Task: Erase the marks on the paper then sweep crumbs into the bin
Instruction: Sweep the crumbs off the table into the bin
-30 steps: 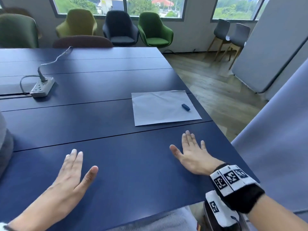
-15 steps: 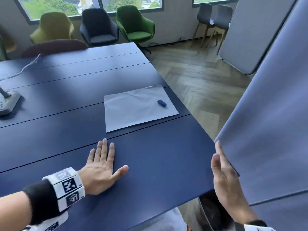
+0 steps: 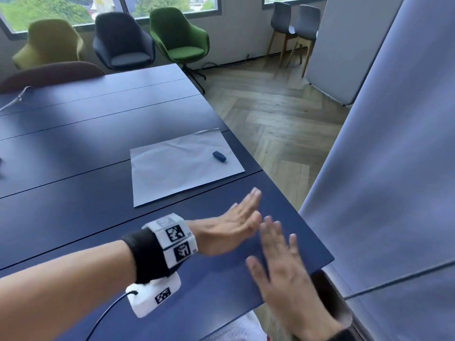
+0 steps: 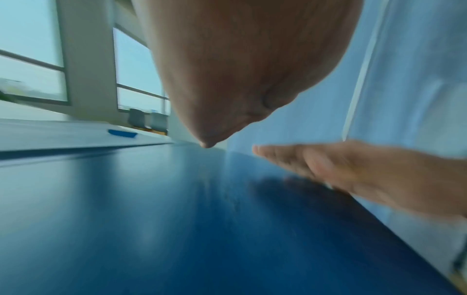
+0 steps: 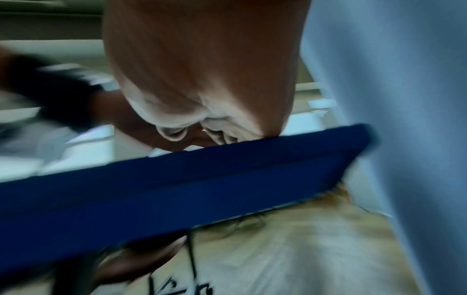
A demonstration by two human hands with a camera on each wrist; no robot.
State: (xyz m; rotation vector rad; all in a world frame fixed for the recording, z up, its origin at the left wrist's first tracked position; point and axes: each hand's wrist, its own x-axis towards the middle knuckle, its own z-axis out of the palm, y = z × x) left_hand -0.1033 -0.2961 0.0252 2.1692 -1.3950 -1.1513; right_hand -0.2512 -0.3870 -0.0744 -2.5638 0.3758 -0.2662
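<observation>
A white sheet of paper [image 3: 182, 168] lies on the blue table [image 3: 98, 217], with a small dark blue eraser [image 3: 219, 155] resting near its right edge. My left hand [image 3: 234, 223] stands on its edge over the table's near right corner, fingers straight, holding nothing. My right hand [image 3: 280, 257] is just beside it, flat and blurred over the corner, fingers spread. In the left wrist view the eraser [image 4: 122, 133] sits far off on the paper. A dark bin [image 3: 330, 301] shows below the table corner. I can make out no crumbs or marks.
A grey partition panel [image 3: 381, 193] stands close along the table's right side. Armchairs [image 3: 179, 40] line the window wall beyond the table. Wood floor [image 3: 283, 119] lies to the right of the table edge.
My left hand slid right across the table toward the corner and turned onto its edge. My right hand came from beyond the table edge onto the corner. The view swung right.
</observation>
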